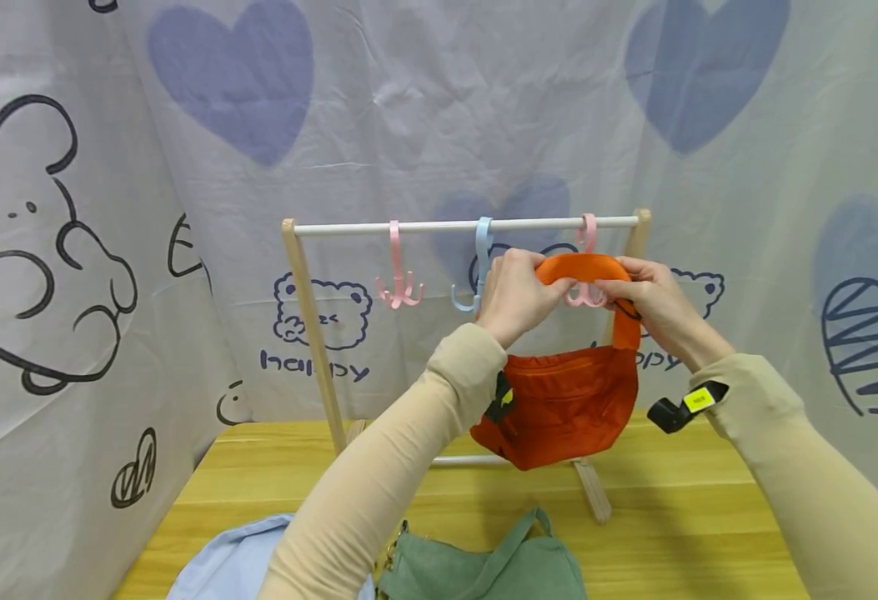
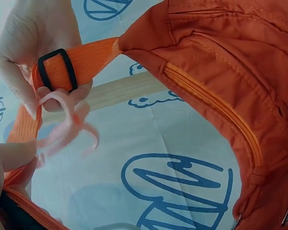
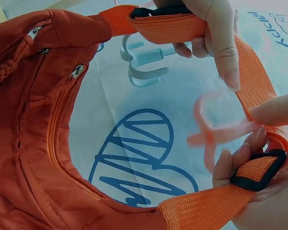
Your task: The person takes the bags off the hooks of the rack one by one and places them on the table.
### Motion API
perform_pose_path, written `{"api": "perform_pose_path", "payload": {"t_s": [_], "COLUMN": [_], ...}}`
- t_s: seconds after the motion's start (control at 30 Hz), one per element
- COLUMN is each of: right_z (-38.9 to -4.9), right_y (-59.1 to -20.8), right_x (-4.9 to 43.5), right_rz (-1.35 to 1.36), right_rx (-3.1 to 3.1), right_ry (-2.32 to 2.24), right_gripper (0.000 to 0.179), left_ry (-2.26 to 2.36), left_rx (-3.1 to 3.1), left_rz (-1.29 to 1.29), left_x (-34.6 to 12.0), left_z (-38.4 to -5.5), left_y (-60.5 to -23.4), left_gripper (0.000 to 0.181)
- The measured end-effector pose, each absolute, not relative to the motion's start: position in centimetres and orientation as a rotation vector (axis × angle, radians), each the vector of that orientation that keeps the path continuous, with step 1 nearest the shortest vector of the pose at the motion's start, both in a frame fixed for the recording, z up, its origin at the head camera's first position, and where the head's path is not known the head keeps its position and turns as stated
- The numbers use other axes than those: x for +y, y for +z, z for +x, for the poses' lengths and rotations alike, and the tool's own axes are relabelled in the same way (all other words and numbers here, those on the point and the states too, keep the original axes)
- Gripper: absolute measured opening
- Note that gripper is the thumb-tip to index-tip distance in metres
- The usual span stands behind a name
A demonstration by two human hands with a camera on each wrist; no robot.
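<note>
Orange bag (image 1: pixel 559 408) hung below rail (image 1: pixel 469 225); strap (image 1: pixel 581 267) gripped by left hand (image 1: pixel 515 293) and right hand (image 1: pixel 652 304) at pink hook (image 1: pixel 587 287). "happy" printed on backdrop (image 1: pixel 408 125). 2 bags on desk (image 1: pixel 679 517).

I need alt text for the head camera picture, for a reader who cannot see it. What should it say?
Two hands, left hand and right hand, hold the strap of an orange bag at a pink hook on a white rail of a small wooden rack. A blue hook and another pink hook hang empty. A green bag lies on the wooden table.
</note>
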State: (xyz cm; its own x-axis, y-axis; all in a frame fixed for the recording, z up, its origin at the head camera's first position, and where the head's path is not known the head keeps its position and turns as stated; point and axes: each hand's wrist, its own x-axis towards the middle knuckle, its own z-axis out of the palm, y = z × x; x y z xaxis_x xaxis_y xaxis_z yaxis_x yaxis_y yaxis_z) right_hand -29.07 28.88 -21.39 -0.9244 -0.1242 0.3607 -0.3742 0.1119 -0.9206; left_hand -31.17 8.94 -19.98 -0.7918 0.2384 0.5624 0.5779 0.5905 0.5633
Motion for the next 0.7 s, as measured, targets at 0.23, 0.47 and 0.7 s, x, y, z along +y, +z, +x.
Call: {"api": "perform_pose_path", "payload": {"t_s": [0.23, 0.47, 0.7], "right_z": [-28.8, -28.4, -27.8], "right_y": [-21.5, -22.2, -23.9], "right_x": [29.1, 29.1, 29.3], "right_rz": [0.418, 0.385, 0.412], "right_rx": [-2.311, -2.408, -2.357], "right_ry": [1.756, 1.52, 1.332], "right_gripper": [0.027, 0.034, 0.029], "left_ry": [-1.102, -1.171, -1.394], "left_rx": [-2.386, -2.327, -2.281], "left_rz": [-0.694, -0.771, -0.907], "left_x": [8.9, 9.0, 9.0], "left_z": [-30.9, -30.5, -30.0], "left_y": [-20.4, -21.4, -22.6], "left_gripper": [0.026, 0.032, 0.026]}}
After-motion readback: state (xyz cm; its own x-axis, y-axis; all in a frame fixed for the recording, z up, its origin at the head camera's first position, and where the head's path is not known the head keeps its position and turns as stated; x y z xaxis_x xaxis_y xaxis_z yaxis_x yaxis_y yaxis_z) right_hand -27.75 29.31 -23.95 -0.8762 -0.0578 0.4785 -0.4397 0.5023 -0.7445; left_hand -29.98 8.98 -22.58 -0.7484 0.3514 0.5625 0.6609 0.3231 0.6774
